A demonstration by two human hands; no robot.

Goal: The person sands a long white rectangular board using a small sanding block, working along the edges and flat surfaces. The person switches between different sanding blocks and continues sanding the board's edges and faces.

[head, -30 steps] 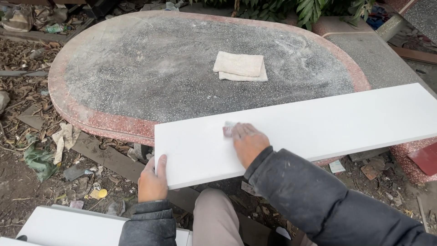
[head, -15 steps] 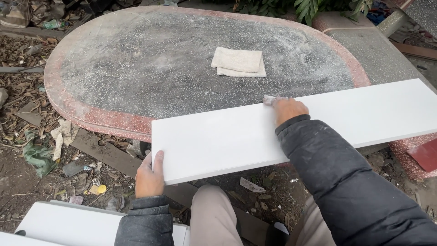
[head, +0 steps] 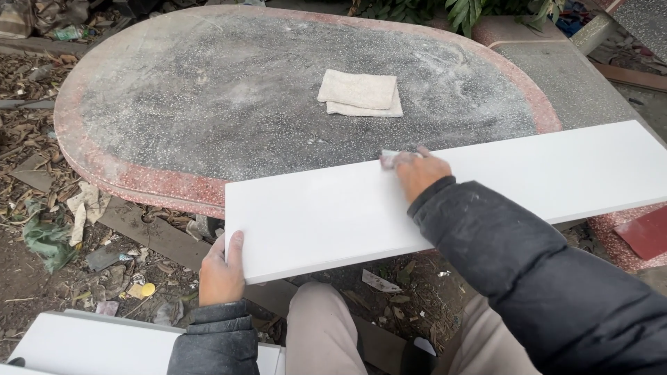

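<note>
A long white board [head: 445, 201] lies across the near edge of the dusty stone counter [head: 208, 104], overhanging it on the left. The left hand [head: 221, 272] clamps the board's near left corner. The right hand [head: 417, 170] presses what looks like a small sanding pad [head: 390, 158] onto the board's far edge, fingers closed over it. A folded cloth [head: 360, 93] rests farther back.
</note>
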